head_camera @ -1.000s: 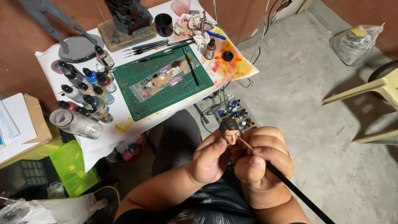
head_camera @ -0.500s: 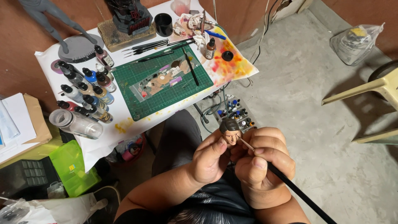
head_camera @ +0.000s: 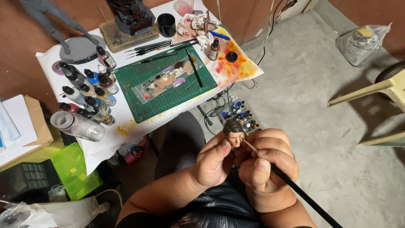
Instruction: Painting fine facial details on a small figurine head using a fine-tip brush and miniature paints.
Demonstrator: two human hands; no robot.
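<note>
Left hand [head_camera: 215, 162] pinches a small model head [head_camera: 233, 134]; right hand [head_camera: 265, 162] grips a brush [head_camera: 295, 190], tip at the face; neither has shifted in the last second

Clear plastic bag [head_camera: 363, 42] on floor; labelled paint bottles [head_camera: 86, 95] on table

Cutting mat [head_camera: 168, 90] on table [head_camera: 126, 122] — bottles [head_camera: 84, 95] left, brushes [head_camera: 158, 46] seemingly behind.
</note>
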